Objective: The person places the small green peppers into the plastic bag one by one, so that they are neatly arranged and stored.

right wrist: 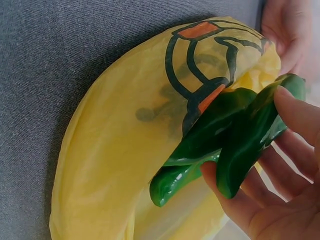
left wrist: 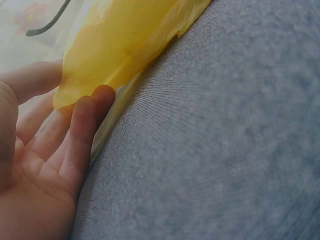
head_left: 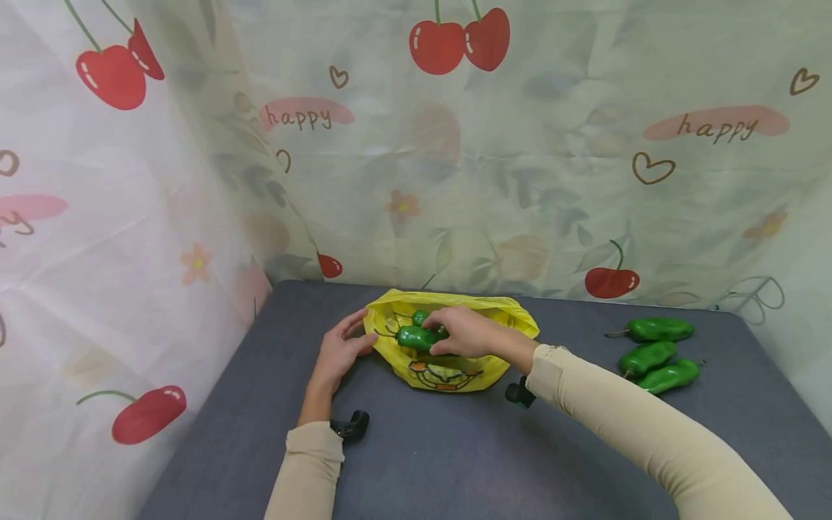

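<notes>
The right hand (head_left: 464, 331) pinched a glossy, deep-green, elongated pepper (right wrist: 247, 140) between its thumb and fingers, holding it in the mouth of a thin, bright-yellow plastic bag (head_left: 399, 357) with a black-and-orange printed design on its near side. More shiny green peppers (right wrist: 210, 127) lay in the bag just beside and beneath that grip. To the left of the grip, the left hand (head_left: 338, 350) held the bag's side edge, the film caught between its thumb and bent fingers.

Well to the right of the pinching hand, three loose, slender green peppers (head_left: 647, 357) lay near one another on a dark grey fabric-textured tabletop (head_left: 442, 455). Nearer the wearer than each grip, a small black wrist camera (head_left: 351, 426) sat by the cuff of a cream-coloured sleeve (head_left: 305, 462). Beyond both hands hung a pale sheet (head_left: 494, 144) printed with red cherries, hearts and the word "happy".
</notes>
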A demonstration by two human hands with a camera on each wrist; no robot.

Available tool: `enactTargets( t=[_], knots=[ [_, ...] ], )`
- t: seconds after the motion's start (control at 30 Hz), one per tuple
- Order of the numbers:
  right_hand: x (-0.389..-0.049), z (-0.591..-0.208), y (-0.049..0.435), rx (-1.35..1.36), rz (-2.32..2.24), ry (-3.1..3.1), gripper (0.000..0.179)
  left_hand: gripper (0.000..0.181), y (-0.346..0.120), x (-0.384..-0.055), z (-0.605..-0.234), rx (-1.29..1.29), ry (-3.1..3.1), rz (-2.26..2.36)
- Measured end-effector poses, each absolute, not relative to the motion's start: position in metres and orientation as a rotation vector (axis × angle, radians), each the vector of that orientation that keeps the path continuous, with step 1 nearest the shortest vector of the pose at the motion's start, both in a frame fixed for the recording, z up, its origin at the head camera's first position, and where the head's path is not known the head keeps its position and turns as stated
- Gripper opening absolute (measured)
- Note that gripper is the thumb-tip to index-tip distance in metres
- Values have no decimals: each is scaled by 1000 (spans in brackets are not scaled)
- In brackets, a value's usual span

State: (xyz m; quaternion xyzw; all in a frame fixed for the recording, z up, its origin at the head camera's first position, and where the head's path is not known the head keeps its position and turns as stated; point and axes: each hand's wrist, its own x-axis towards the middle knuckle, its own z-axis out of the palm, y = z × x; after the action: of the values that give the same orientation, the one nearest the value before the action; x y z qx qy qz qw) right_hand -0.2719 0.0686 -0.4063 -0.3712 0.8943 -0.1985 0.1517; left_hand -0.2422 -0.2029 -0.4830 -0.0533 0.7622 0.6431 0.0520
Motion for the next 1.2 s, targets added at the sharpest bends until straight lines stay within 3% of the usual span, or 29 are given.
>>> enactTargets(
  t=[0.67,0.97,1.2],
  knots=[
    [-260,-412,68,-1090,-538,2735,51,65,-198,-242,-480,-165,2329,1946],
    [-249,-420,67,-1293,-386,2961,60,64,-198,-241,-479,-187,2359,1935],
    [-246,-432,65,-1205,-277,3035,69,65,-200,-239,-479,-176,2349,1936]
  ],
)
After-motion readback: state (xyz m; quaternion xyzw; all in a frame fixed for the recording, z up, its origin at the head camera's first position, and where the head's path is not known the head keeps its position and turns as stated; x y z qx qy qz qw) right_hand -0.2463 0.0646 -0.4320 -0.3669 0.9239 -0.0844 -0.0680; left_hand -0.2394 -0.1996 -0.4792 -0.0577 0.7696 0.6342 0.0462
